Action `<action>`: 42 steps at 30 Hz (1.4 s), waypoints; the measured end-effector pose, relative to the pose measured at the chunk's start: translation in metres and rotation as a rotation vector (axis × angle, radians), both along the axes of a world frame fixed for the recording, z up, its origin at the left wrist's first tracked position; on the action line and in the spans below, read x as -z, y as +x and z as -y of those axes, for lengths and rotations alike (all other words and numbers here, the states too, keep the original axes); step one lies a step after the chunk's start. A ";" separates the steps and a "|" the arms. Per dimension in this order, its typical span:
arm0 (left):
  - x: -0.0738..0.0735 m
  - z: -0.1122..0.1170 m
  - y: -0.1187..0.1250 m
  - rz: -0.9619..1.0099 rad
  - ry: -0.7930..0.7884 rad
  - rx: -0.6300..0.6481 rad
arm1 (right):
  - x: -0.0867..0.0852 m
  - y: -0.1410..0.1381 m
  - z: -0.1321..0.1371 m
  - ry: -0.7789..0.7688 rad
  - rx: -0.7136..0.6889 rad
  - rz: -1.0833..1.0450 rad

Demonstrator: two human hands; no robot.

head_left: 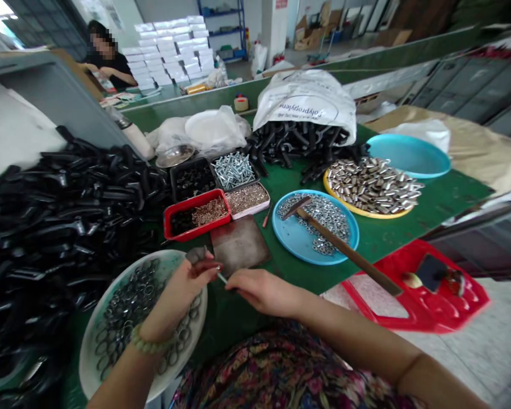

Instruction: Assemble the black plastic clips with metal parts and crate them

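Note:
My left hand (181, 298) is raised over a white plate (111, 363) holding several dark metal rings, and its fingertips pinch a small dark part (197, 255). A jade-green bead bracelet (151, 341) circles that wrist. My right hand (262, 292) comes in from the right and pinches a thin pale pin (222, 278), whose tip is close to the small dark part. Neither hand touches the worn metal plate (239, 245) lying just beyond them. The exact contact between pin and part is too small to tell.
A large heap of black handles (59, 216) fills the left. Ahead are a red tray (196, 213), a blue plate of nuts under a hammer (344, 244), and a yellow plate of metal sleeves (370, 190). A co-worker (108, 62) sits far back.

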State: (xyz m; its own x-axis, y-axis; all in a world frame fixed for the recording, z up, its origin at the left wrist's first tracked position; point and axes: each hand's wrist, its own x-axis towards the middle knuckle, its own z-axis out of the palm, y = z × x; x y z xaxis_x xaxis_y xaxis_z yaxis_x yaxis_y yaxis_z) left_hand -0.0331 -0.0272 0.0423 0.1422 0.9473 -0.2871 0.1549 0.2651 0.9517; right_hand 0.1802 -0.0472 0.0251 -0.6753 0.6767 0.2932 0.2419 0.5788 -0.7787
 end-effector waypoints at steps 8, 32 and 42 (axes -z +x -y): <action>0.002 -0.045 0.131 -0.006 0.209 0.434 | 0.013 0.093 0.003 -0.026 0.598 -0.250; 0.013 -0.052 0.135 0.578 -0.365 0.214 | 0.010 0.102 0.014 -0.388 0.500 -0.283; -0.014 -0.046 0.072 0.220 -0.078 0.443 | -0.015 0.063 -0.004 -0.458 0.292 -0.235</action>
State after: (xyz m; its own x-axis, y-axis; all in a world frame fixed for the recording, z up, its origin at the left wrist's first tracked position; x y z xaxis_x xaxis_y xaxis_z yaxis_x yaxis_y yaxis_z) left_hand 0.0390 0.0187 0.0561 0.5914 0.7591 -0.2722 0.0661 0.2908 0.9545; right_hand 0.2433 -0.0432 0.0406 -0.3946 0.9177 0.0465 0.1313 0.1064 -0.9856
